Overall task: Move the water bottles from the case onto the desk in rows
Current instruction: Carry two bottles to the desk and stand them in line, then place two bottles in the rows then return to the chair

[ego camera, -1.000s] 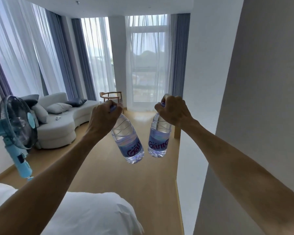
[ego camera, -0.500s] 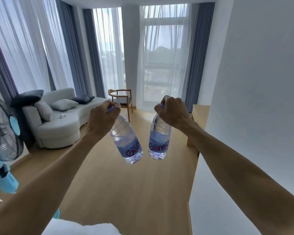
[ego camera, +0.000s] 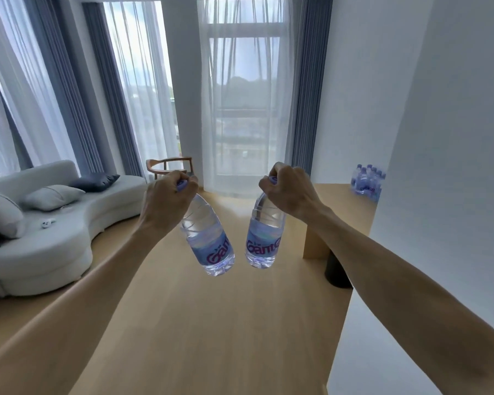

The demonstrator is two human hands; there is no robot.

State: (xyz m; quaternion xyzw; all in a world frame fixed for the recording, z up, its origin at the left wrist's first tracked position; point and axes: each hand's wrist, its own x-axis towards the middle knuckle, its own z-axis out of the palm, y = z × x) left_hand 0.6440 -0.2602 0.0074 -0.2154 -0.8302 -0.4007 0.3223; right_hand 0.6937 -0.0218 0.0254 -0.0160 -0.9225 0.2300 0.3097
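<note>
Left hand (ego camera: pixel 166 201) and right hand (ego camera: pixel 291 192) each fist-clamped around a bottle's (ego camera: pixel 208 240) neck

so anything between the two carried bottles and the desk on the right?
Nothing visible. The left hand and right hand each hold a bottle by the cap over bare floor. The desk lies ahead to the right, its near surface bare; a cluster of bottles stands at its far end by the wall.

Clear glossy plastic water bottles (ego camera: pixel 208 240), smooth matt wood desk (ego camera: pixel 342 203), sheer cloth curtains (ego camera: pixel 240 95).
</note>
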